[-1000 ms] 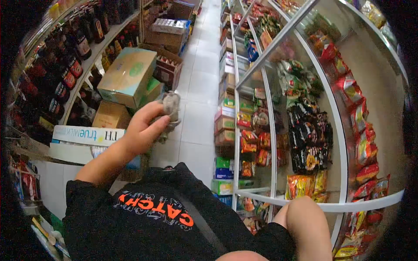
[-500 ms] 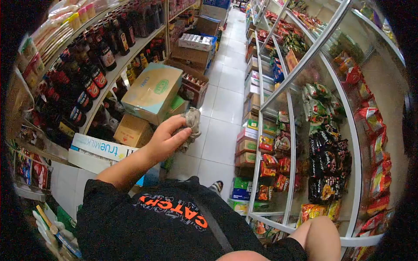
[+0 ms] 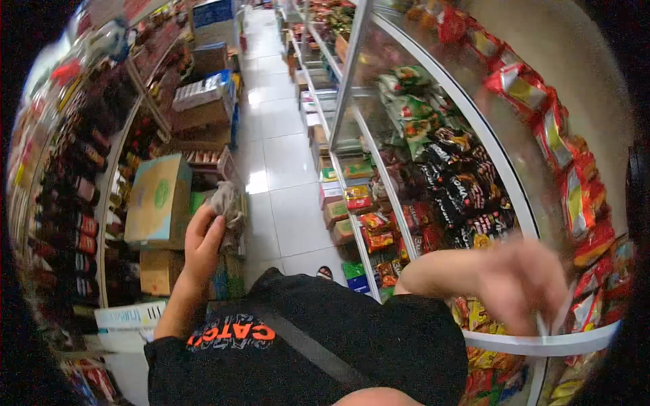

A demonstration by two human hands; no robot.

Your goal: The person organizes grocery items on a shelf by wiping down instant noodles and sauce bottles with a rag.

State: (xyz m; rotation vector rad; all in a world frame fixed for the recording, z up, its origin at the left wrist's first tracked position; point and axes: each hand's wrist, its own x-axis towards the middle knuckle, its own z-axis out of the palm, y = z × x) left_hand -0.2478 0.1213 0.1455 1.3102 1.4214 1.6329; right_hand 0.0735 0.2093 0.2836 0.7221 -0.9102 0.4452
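My left hand [image 3: 202,245] is closed around a crumpled grey cloth [image 3: 226,201], held out over the aisle beside a tan cardboard carton [image 3: 154,196]. On the other side, my right hand [image 3: 520,284] is smeared by motion, its fingers too blurred to read. It overlaps the front of the glass-sided shelf, just above the white metal rail [image 3: 575,343]. Close to it hang strips of red snack packets [image 3: 575,196]. Behind the glass lie black noodle packs [image 3: 447,183] and, higher up, green and white packs [image 3: 409,108].
A white-tiled aisle [image 3: 291,216] runs away ahead between the shelves. Dark bottles [image 3: 84,227] fill the left shelves. Stacked cartons [image 3: 200,115] and a white milk box [image 3: 128,316] stand along that side. Small boxes [image 3: 336,210] line the foot of the right shelf.
The view has turned to the right. My right hand has come up into view beside the glass-sided shelf. My left hand still grips the cloth.
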